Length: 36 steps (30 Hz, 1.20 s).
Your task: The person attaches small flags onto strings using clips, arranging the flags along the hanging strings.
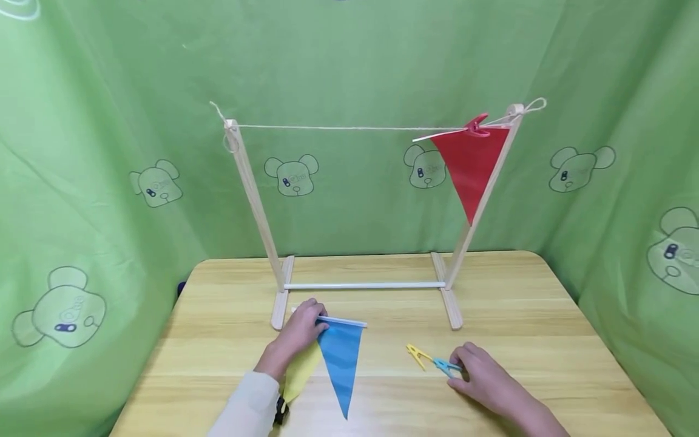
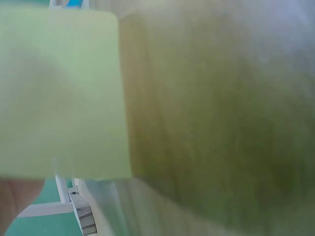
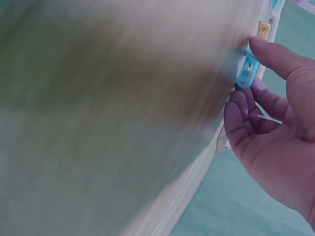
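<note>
In the head view my left hand [image 1: 301, 329] pinches the white rod of a blue pennant [image 1: 341, 358], its thumb below the rod. A yellow pennant [image 1: 302, 371] lies partly hidden under that hand; in the left wrist view a pale yellow sheet [image 2: 64, 93] looms close and blurred. On the right, my right hand [image 1: 485, 377] holds a blue clothespin [image 1: 445, 366] between thumb and fingers. Beside it a yellow clothespin [image 1: 417, 355] lies on the table. The right wrist view shows the blue clothespin [image 3: 247, 72] at the fingertips.
A wooden frame [image 1: 253, 206] stands at the back with a string [image 1: 338, 128] across its top. A red clothespin [image 1: 477, 125] fixes a red pennant [image 1: 472, 167] at the string's right end. Green curtains [image 1: 349, 206] surround the wooden table [image 1: 382, 394]. A dark object [image 1: 281, 410] sits by the left sleeve.
</note>
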Tool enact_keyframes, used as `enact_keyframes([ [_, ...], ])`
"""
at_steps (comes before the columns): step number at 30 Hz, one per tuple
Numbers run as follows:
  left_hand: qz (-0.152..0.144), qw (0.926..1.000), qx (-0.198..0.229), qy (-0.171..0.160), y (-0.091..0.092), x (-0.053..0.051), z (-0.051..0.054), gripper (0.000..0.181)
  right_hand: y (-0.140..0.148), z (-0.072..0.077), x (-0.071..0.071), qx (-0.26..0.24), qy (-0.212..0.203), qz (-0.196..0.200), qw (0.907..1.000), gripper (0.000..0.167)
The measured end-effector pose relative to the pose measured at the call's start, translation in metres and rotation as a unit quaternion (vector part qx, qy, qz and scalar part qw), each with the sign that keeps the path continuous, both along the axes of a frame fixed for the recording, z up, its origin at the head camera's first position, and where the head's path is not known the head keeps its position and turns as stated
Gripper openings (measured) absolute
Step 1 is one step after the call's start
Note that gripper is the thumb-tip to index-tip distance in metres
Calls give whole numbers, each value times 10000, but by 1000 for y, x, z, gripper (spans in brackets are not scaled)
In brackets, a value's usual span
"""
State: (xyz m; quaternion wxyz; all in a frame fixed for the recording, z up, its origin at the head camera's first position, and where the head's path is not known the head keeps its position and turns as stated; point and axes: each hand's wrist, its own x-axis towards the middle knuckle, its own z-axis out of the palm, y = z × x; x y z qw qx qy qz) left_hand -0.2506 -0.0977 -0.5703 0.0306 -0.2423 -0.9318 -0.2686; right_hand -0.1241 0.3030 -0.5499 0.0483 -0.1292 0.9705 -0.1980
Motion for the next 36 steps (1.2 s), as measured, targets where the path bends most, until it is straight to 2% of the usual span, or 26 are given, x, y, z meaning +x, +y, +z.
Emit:
enact_keyframes([
  [4, 25, 9998, 173, -116, -2, -2, 1, 7, 0, 1, 0, -34, -57, -47, 10000, 29],
  [11, 79, 9981, 477, -390, -3, -3, 11, 5, -1, 3, -3, -141, -125, -100, 9998, 22],
  [19, 264, 9929, 1003, -577, -1, 0, 11, 3, 2, 7, -4, -318, -169, -117, 9993, 18],
  [22, 363, 9867, 1365, -810, -1, 0, 11, 5, 3, 8, -4, -403, -14, -135, 9991, 17],
  [27, 604, 9684, 2028, -1318, -3, -1, 16, 4, 2, 10, -8, -614, 409, -149, 9972, 15],
  [29, 675, 9612, 2263, -1423, -3, -1, 20, 5, 2, 11, -12, -694, 631, -189, 9954, 15],
  [32, 688, 9553, 2454, -1499, -3, 0, 23, 6, 1, 12, -15, -814, 898, -283, 9922, 18],
  [36, 621, 9535, 2514, -1542, -3, 3, 25, 8, 1, 13, -14, -877, 1087, -290, 9898, 20],
])
